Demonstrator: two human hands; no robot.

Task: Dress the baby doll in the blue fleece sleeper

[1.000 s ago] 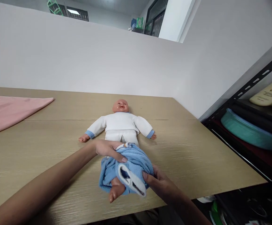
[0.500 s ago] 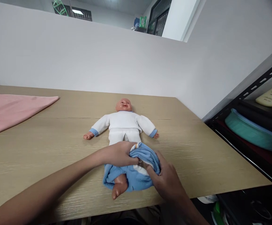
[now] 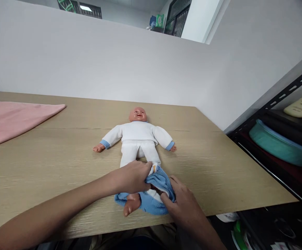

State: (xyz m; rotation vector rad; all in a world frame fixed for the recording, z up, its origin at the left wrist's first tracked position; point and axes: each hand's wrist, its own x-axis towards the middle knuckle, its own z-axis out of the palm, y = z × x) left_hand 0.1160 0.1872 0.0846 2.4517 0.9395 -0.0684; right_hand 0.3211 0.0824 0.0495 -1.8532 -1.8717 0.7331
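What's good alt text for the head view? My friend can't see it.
A person's left hand and right hand hold bunched blue clothing at the legs of a white-clothed doll lying face up on a table. A pink cloth lies at left; a teal basin is shelved at right.

Compared with 1 second ago, the fingers of the left hand (image 3: 132, 176) are curled into a grip on the upper edge of the blue garment (image 3: 161, 178) instead of lying stretched across it. The fingers of the right hand (image 3: 183, 201) now show more fully along the garment's outer side. Between the 2 sets of fingers, the broad white loop gives way to a short white patch (image 3: 154, 195). Past the left fingers, more of the white trousers (image 3: 130, 151) on the doll (image 3: 137, 130) shows; below those fingers, less blue cloth shows beside the bare foot (image 3: 132, 205).
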